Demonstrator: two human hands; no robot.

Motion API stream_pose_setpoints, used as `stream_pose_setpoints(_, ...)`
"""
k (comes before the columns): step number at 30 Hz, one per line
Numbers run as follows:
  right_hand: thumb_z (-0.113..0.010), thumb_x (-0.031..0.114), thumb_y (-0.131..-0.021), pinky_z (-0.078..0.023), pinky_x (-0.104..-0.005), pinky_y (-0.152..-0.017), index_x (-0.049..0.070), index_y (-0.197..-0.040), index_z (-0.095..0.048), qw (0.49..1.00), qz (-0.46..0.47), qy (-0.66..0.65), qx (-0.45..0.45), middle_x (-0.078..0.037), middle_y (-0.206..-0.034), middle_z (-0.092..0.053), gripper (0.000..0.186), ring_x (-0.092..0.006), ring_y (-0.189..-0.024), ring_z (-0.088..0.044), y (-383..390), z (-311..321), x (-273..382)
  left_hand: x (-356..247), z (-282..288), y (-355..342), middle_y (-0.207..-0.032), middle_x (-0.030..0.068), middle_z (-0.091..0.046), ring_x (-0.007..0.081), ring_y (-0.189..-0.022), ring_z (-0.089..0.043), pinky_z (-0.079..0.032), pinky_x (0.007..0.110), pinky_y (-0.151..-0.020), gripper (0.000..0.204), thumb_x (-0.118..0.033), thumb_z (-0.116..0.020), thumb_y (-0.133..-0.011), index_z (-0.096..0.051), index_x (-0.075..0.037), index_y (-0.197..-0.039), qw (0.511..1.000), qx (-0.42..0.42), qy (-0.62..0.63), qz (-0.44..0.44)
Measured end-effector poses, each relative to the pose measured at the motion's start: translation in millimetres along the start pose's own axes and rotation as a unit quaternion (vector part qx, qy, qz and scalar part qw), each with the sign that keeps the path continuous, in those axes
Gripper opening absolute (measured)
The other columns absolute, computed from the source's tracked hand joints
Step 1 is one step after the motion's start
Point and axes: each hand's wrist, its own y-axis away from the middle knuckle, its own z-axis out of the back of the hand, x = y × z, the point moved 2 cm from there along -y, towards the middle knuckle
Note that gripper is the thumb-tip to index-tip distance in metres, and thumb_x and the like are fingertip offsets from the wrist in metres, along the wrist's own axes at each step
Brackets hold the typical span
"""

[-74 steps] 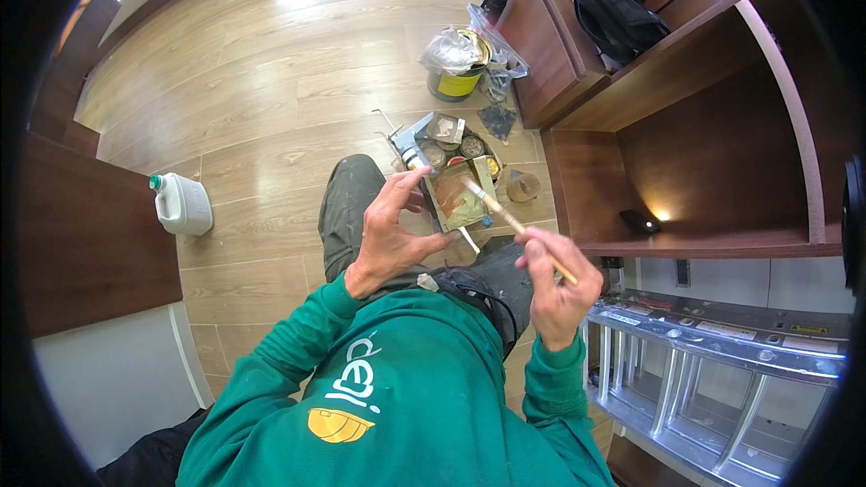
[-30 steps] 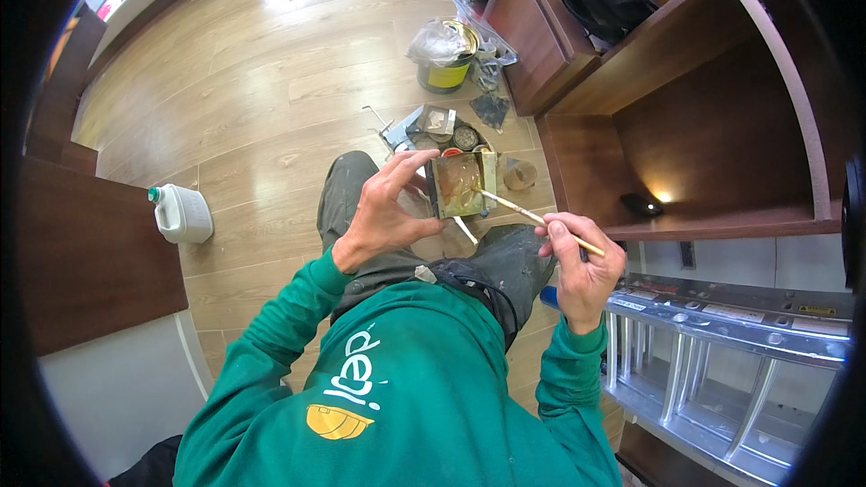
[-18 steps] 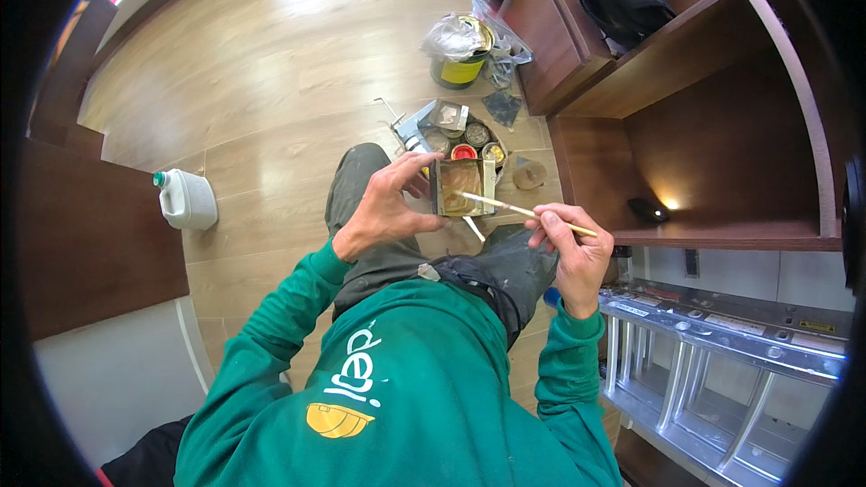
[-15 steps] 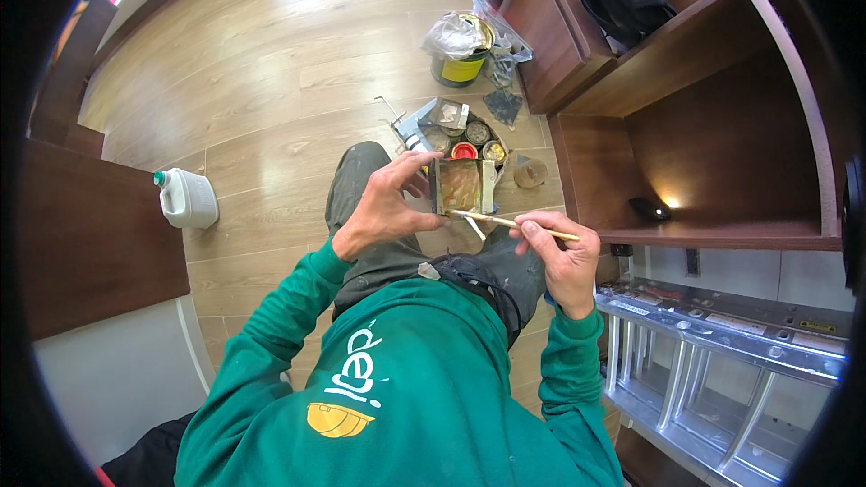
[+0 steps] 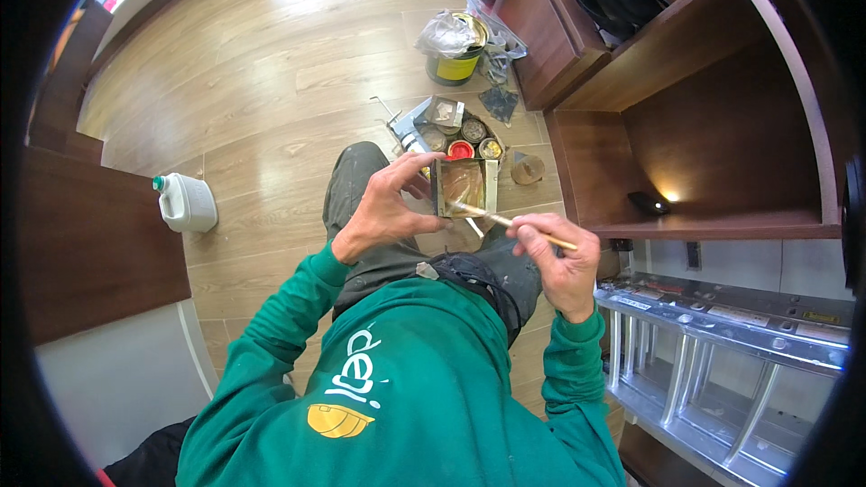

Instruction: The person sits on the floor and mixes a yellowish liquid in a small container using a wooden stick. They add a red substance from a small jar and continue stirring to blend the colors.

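Observation:
My left hand (image 5: 383, 203) is closed around the left side of a small square box (image 5: 491, 185) with dark edges and brown, paint-smeared insides. Thumb and fingers grip its near and far edges, above my knees. In my right hand (image 5: 568, 261), a slim paintbrush (image 5: 512, 225) with a pale wooden handle is pinched. Its bristles reach into the near part of the box. Just beyond stand several small round tins, among them one with red paint (image 5: 461, 151), partly hidden by the box and my left fingers.
A clear cup (image 5: 528, 169) stands right of the box. Farther off is a black-and-yellow bucket (image 5: 453, 70) topped with plastic. A white jug (image 5: 188, 202) is at left. On the right are a brown cabinet (image 5: 586, 158), a small lit lamp (image 5: 647, 204) and an aluminium ladder (image 5: 722, 314).
The brush tip has shifted slightly from the box's near edge farther into it, and the brush slants more. My left hand still holds the box in place.

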Motion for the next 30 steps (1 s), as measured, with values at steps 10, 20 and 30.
stream_pose_setpoints(10, -0.069, 0.004, -0.095, -0.054, -0.0259, -0.062, -0.002, -0.1, -0.075, 0.999, 0.01, -0.01, -0.039, -0.01, -0.088, -0.075, 0.011, -0.0126, -0.069, -0.068, 5.4, 4.0, -1.3, -7.5, -4.5, -1.2, -0.121, 0.0091, -0.064, 0.0165, -0.09, -0.067, -0.057, 0.03, -0.077, 0.09, -0.012, -0.095, -0.058, -0.058, -0.005, -0.14, 0.999, -0.004, -0.026, -0.021)
stream_pose_setpoints(20, -0.07, 0.005, -0.094, -0.055, -0.0279, -0.062, -0.003, -0.104, -0.074, 0.995, 0.005, 0.033, -0.097, -0.011, -0.088, -0.075, 0.014, -0.0148, -0.068, -0.07, 1.8, 0.0, 0.7, -8.7, -8.9, -0.6, -0.117, 0.0105, -0.065, 0.0201, -0.088, -0.068, -0.058, 0.033, -0.078, 0.089, -0.012, -0.093, -0.058, -0.058, -0.006, -0.139, 0.997, -0.038, -0.06, -0.043)
stream_pose_setpoints(30, -0.069, 0.004, -0.095, -0.056, -0.0274, -0.066, -0.002, -0.106, -0.075, 0.99, -0.017, 0.015, -0.136, -0.012, -0.092, -0.076, 0.014, -0.0149, -0.072, -0.072, 8.0, -11.1, -0.3, -11.2, -13.1, 0.2, -0.116, 0.0113, -0.065, 0.0214, -0.086, -0.07, -0.059, 0.034, -0.077, 0.088, -0.015, -0.094, -0.059, -0.057, -0.006, -0.138, 0.995, -0.053, -0.059, -0.055)
